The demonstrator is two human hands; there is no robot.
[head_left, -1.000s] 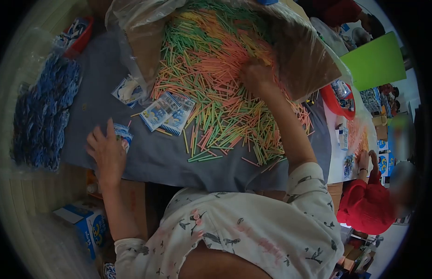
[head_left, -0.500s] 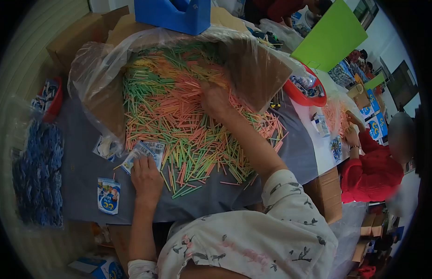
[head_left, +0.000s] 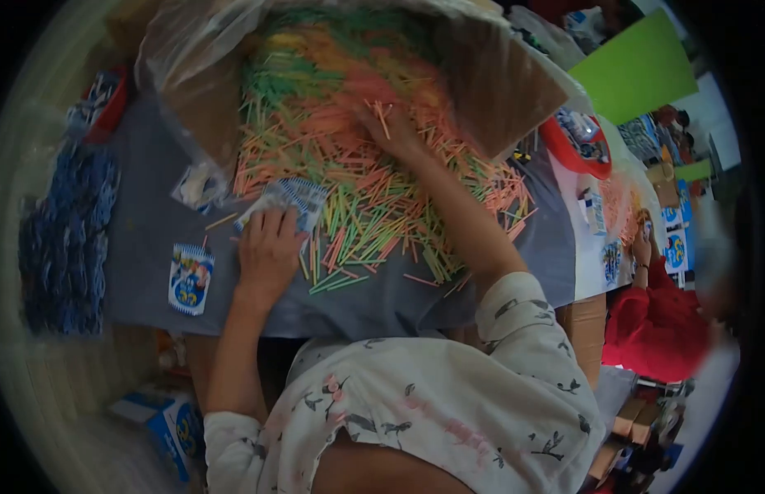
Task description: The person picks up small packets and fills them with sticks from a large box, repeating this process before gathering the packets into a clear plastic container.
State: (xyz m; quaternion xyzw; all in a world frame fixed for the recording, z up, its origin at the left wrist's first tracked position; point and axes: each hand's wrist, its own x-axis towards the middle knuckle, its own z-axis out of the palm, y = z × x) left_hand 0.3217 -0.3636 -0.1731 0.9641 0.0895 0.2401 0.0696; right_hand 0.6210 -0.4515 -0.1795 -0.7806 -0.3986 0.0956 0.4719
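Observation:
Pink, green and yellow sticks (head_left: 358, 177) spill from a plastic-lined cardboard box (head_left: 514, 82) onto the grey tabletop (head_left: 144, 247). My right hand (head_left: 391, 132) is in the pile with a few pink sticks in its fingers. Under the fingers of my left hand (head_left: 269, 247) lies a clear and blue-white packet (head_left: 304, 198), pinched at its near edge. Another opened packet (head_left: 199, 188) rests to the left, and a printed packet (head_left: 191, 280) lies flat nearer the table's front edge.
Stacked blue packets (head_left: 69, 239) stand at the left, beside a red basket (head_left: 109, 103). A red bowl (head_left: 576, 144) of packets and a green board (head_left: 634, 70) are at the right. Farther right, a co-worker in a red sleeve (head_left: 654, 317) handles pink sticks.
The camera view has shifted, so the table appears higher. Pink sticks now show in my right hand's fingers. My left hand remains on the packet.

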